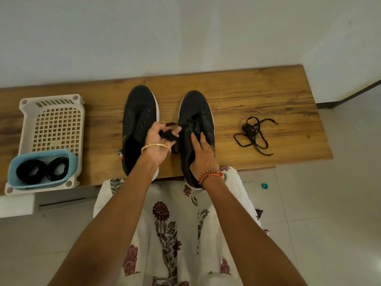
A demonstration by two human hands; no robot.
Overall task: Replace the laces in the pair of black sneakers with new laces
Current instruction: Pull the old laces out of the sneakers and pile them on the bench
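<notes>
Two black sneakers with white soles stand side by side on the wooden bench (257,93), toes pointing away. The left sneaker (140,108) has bare eyelets. The right sneaker (195,108) still has some lace in its upper eyelets. My left hand (156,139) is between the shoes, gripping a bunched black lace (169,135) that runs from the right sneaker. My right hand (203,153) presses flat on the right sneaker's side, fingers spread. A loose black lace (254,135) lies tangled on the bench to the right.
A white perforated basket (51,112) sits at the bench's left end. Inside it, a light blue tub (18,164) holds two coiled black laces (42,170). A small teal cap (264,185) lies on the tiled floor at right. A wall stands just behind the bench.
</notes>
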